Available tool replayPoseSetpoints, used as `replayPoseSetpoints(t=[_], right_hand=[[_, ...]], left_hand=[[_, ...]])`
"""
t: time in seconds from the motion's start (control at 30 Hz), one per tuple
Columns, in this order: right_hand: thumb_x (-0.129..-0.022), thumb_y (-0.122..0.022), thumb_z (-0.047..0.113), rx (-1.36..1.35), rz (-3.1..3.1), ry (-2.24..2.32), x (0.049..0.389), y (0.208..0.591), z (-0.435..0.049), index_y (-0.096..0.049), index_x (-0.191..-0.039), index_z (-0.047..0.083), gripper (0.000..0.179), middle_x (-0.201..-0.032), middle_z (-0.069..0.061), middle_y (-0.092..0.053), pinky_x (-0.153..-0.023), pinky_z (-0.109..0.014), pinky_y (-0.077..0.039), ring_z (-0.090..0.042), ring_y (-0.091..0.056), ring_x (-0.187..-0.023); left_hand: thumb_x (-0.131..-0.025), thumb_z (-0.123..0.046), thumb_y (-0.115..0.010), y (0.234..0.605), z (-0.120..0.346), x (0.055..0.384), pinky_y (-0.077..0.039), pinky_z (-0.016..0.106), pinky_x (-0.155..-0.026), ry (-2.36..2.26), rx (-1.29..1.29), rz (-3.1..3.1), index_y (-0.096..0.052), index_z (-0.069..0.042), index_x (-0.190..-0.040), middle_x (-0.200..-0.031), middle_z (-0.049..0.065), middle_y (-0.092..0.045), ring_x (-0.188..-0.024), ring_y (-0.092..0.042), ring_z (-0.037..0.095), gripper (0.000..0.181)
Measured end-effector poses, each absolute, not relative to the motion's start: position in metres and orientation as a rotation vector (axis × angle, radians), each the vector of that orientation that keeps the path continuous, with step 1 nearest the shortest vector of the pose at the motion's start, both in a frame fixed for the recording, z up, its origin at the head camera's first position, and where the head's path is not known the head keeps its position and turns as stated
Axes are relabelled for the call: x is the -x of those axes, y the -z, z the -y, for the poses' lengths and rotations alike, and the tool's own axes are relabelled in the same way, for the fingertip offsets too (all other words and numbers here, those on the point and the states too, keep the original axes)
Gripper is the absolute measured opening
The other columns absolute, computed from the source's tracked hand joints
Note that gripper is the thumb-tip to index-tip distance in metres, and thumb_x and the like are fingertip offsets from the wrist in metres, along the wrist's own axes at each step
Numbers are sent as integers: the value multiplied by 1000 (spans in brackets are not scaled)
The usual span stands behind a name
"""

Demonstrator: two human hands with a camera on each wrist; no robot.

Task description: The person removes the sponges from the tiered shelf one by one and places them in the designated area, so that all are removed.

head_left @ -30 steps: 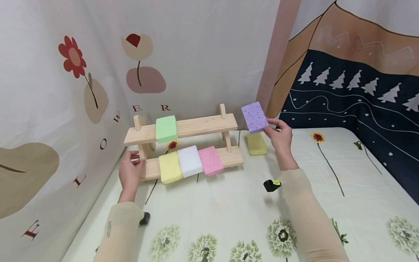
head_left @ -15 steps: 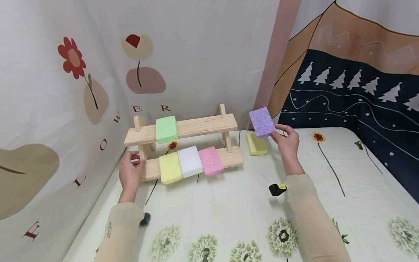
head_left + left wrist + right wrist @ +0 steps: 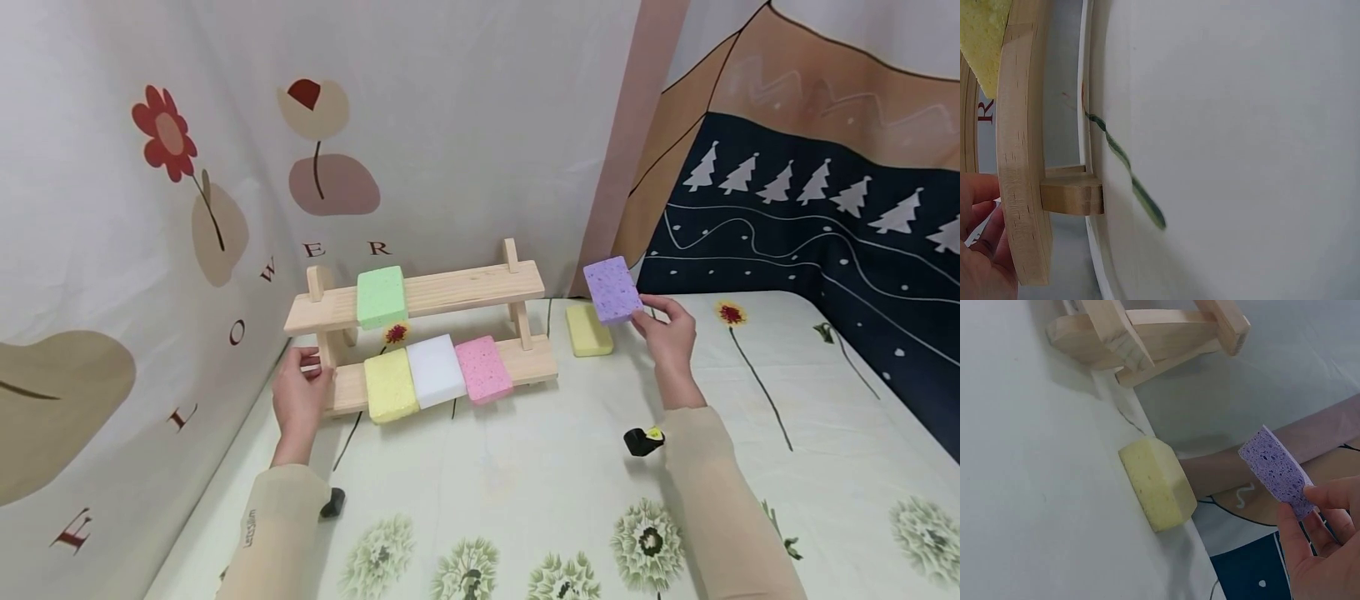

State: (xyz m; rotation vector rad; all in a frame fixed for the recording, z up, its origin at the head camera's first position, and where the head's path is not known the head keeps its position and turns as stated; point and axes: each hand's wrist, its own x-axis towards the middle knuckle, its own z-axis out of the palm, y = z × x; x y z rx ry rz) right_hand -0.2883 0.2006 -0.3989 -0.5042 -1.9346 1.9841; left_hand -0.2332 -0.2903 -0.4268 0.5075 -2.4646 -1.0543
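My right hand [image 3: 670, 337] pinches a purple sponge [image 3: 612, 289] by its lower right corner, in the air right of a two-tier wooden shelf [image 3: 465, 286]. Close below and left of it, a yellow sponge [image 3: 588, 330] lies on the table; the right wrist view shows this yellow sponge [image 3: 1155, 484] apart from the purple sponge [image 3: 1275, 467]. My left hand [image 3: 298, 396] grips the left end of the lower board [image 3: 1019, 162]; part of its fingers is hidden. A green sponge [image 3: 381, 297] sits on the upper board. On the lower board lie yellow [image 3: 391, 384], white [image 3: 435, 371] and pink [image 3: 483, 370] sponges.
A flower-printed white cloth [image 3: 495, 492] covers the table. Behind the shelf hangs a pale curtain [image 3: 465, 125], with a dark tree-printed cloth [image 3: 810, 233] at the right. Black wrist-worn devices show under both sleeves.
My right hand has moved right and a little down with the purple sponge, away from the shelf. My left hand and the sponges on the shelf stay in place.
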Motion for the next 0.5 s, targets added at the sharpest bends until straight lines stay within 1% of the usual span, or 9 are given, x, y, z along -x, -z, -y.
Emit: replayPoseSetpoints(t=[0.1,0.33,0.5], right_hand=[[-90,-66,-5,515,1941,-1966,288,402,-203,-64,-126,-2,37,-115,4,-58,-76,-9,-56,1,-62,-84],[-90,-66,-4,589,1949,-1962,287,406,-208,-64,-127,0,37,-127,-4,-58,-75,-9,-56,2,-61,-83],[-90,-66,-2,602,1975,-1924,286,410,-212,-64,-128,0,37,-126,-3,-58,-74,-8,-56,4,-63,-81]], left_hand=[[-93,-3,-62,427,290,233,-53,52,-98,1055,-494,2456,-52,-1,-132,-129,23,-62,-115,-65,41,40],[-93,-3,-61,426,290,233,-52,54,-98,1052,-486,2461,-52,0,-132,-128,24,-62,-114,-64,42,40],[-93,-3,-61,426,290,232,-52,54,-98,1053,-486,2457,-52,0,-131,-128,24,-62,-114,-64,42,40]])
